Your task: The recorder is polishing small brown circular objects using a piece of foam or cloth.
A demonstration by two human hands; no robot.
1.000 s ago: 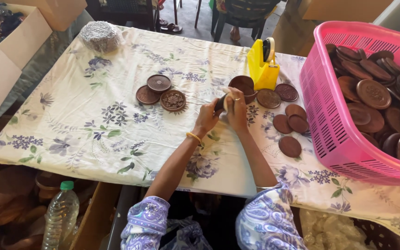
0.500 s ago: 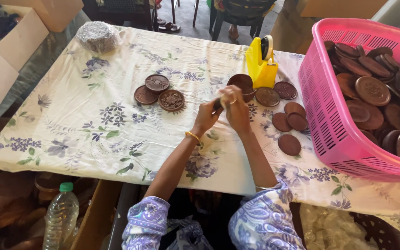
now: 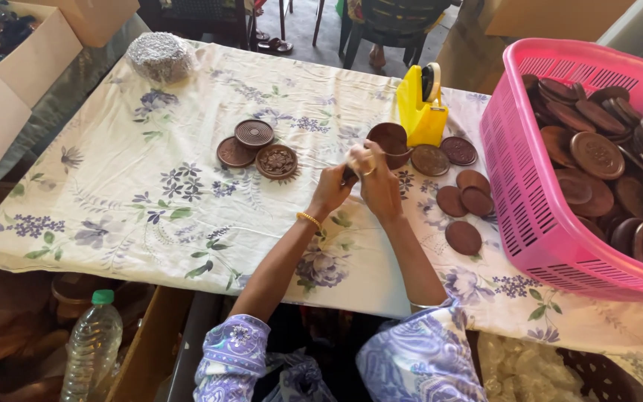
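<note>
On the floral-clothed worktop [image 3: 187,216], both hands met mid-table, left hand [image 3: 330,190] and right hand [image 3: 378,186] pinched shut on a small pale piece [image 3: 356,158], brown cup [image 3: 390,140] just beyond the right.

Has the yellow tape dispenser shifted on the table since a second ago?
No. The yellow tape dispenser stands in the same spot beside the pink basket.

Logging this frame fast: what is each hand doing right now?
Left hand: closed around a small pale object, gripping it from the left.
Right hand: closed on the same pale object; what that thing is cannot be told.
</note>
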